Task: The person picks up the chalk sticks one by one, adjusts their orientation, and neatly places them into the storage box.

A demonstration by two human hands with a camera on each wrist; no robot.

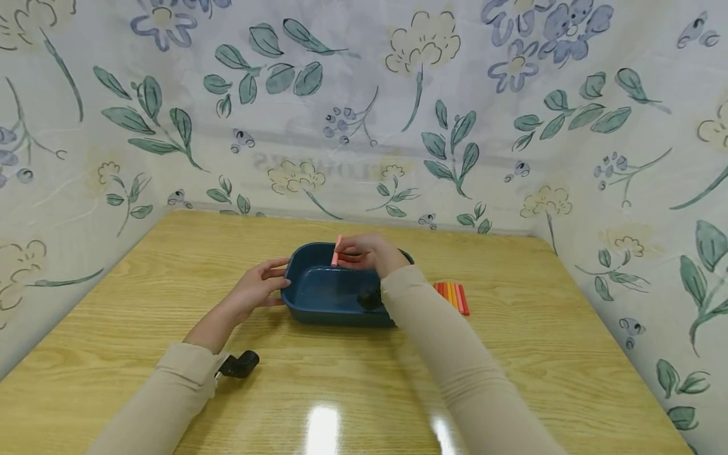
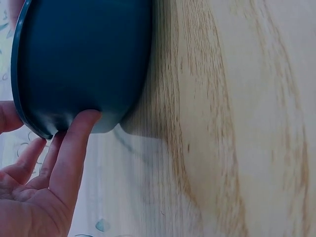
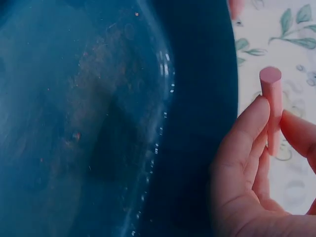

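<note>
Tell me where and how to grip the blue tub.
I'd grip the blue tub by its left end, from the left, thumb over the rim, fingers outside, as the left hand does. Its raised rim should suit a pinch; the right arm crosses the other end.

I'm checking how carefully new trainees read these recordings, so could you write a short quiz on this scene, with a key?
1. What colour is the stick that the right hand pinches?
2. True or false: the left hand touches the dark blue tray.
3. Fill the gap: in the head view, the row of coloured sticks lies to the ___ of the tray.

Key: 1. Pink. 2. True, at its left end. 3. Right.
</note>
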